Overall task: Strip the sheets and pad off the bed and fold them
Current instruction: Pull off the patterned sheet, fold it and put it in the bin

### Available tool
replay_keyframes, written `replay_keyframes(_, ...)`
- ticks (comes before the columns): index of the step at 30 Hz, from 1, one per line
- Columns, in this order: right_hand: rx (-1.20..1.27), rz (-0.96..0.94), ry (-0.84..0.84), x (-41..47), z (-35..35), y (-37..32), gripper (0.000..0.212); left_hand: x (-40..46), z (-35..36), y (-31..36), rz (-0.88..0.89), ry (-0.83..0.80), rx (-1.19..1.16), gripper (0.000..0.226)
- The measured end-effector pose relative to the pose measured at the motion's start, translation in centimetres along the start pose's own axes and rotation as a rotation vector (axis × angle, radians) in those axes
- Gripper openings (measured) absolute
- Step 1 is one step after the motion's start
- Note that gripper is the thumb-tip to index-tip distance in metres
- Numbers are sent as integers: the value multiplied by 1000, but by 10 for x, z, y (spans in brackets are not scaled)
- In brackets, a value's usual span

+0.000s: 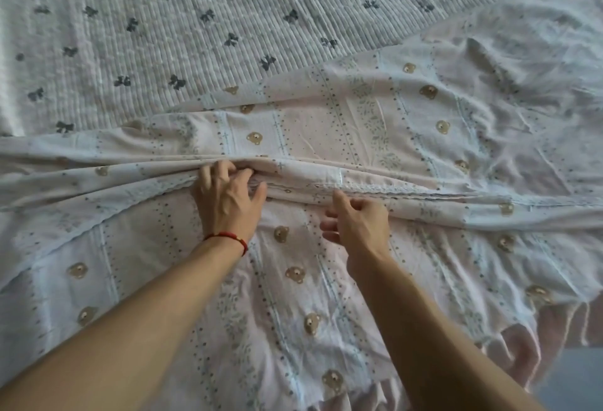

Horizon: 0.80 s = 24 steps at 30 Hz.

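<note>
Thin, limp pink-and-blue bear-print cotton sheet [326, 136] lying on the grey quilted bow-print pad [146, 35], left hand [228, 198] bunching its lace-trimmed folded edge [375, 187], right hand [355, 224] beside it, loosely curled, empty; hold best taken along that edge.

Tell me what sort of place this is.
Most likely a bedroom, seen from over a bed. A pale pink sheet printed with teddy bears lies rumpled over a white ribbed quilted pad with dark bows. The left hand grips a fold of the sheet; the right hand hovers beside it.
</note>
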State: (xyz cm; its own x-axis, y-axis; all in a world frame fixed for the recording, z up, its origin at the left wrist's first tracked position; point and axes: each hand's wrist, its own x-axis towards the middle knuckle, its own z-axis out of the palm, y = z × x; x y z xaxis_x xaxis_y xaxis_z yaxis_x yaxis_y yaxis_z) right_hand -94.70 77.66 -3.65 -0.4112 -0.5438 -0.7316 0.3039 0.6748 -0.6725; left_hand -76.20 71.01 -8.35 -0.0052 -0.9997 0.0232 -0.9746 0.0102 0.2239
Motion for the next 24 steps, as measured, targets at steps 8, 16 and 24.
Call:
replay_keyframes(8, 366, 248, 67, 24, 14, -19, 35, -11, 4, 11, -191, -100, -137, 24)
replay_keyframes(16, 324, 174, 58, 6, -6, 0, 19, -36, -7, 37, -904, -23, -1058, 64)
replay_keyframes(24, 378, 260, 67, -46, -61, 64, 13, -105, -3, 14, -1280, -194, -1544, 53)
